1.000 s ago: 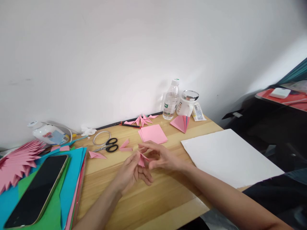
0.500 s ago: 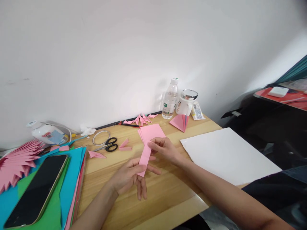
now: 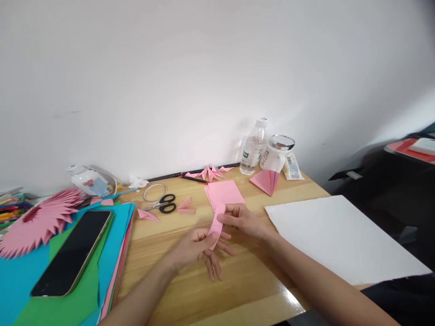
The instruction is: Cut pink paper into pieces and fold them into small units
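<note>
Over the middle of the wooden table (image 3: 238,290), both my hands hold one pink paper strip (image 3: 217,222) that bends over in a loop. My left hand (image 3: 197,246) pinches its near end with thumb and forefinger while the other fingers spread downward. My right hand (image 3: 243,222) pinches the far end. Just behind my hands lies a stack of pink square sheets (image 3: 226,192).
Scissors (image 3: 163,204), a wire ring and small folded pink pieces (image 3: 186,206) lie left of the stack. A phone (image 3: 73,251) rests on coloured paper sheets (image 3: 102,271) at left, beside a pink paper fan shape (image 3: 37,222). A water bottle (image 3: 253,147), a mug (image 3: 275,151) and a white board (image 3: 340,235) are at right.
A second ago my hands held a small folded pink piece. My right hand then took a flat strip from the stack, and now the strip is bent over between both hands. The view shifted right.
</note>
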A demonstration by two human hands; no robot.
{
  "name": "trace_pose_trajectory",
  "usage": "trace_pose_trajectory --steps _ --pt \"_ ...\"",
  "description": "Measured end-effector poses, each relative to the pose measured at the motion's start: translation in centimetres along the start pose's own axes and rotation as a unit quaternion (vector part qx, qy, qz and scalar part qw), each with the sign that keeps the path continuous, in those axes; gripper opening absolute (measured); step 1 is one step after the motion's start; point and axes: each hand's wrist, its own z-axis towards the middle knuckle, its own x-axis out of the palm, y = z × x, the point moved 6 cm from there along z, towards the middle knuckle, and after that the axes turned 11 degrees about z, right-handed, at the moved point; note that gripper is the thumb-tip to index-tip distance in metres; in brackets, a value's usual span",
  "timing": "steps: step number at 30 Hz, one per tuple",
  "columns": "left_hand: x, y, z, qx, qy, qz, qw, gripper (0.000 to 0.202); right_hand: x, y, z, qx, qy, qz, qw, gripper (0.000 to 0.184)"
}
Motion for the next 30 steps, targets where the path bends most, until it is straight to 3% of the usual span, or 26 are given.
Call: trace_pose_trajectory --steps 4,8,11,13,17,21,26,30 --pt "-0.7 0.0 -0.1 -0.02 -0.038 -0.011 0.999 0.047 -0.2 0.3 -0.1 -0.021 -0.017 0.008 1.0 0.026" --pt "-2.7 -0.7 -0.1 0.03 -0.18 0.029 0.983 0.037 -0.6 0.7 -0.1 -0.054 -0.054 -0.009 0.997 0.034" --pt "-4.0 -1.3 -0.5 0.072 -0.282 0.07 0.954 0.036 -0.8 1.0 -0.1 -0.082 -0.079 -0.065 0.991 0.022" --pt "-4.3 -1.6 -0.7 0.086 -0.316 0.084 0.941 0.035 -1.0 1.2 -0.2 -0.102 -0.097 -0.109 0.984 0.018" --pt "-4.2 -1.7 -0.8 0.106 -0.323 0.068 0.938 0.032 -1.4 0.7 -0.2 -0.114 -0.127 -0.14 0.975 0.019" --pt "-3.8 -1.6 -0.5 0.102 -0.303 0.066 0.945 0.031 -1.3 0.1 -0.2 -0.117 -0.106 -0.107 0.982 0.018" --pt "-3.9 -1.7 -0.6 0.091 -0.325 0.073 0.939 0.031 -0.8 0.0 -0.3 -0.116 -0.106 -0.159 0.975 0.019" --pt "-3.6 -1.8 -0.6 0.092 -0.308 0.102 0.942 0.028 -1.2 -0.6 -0.2 -0.062 -0.107 -0.086 0.989 0.027"
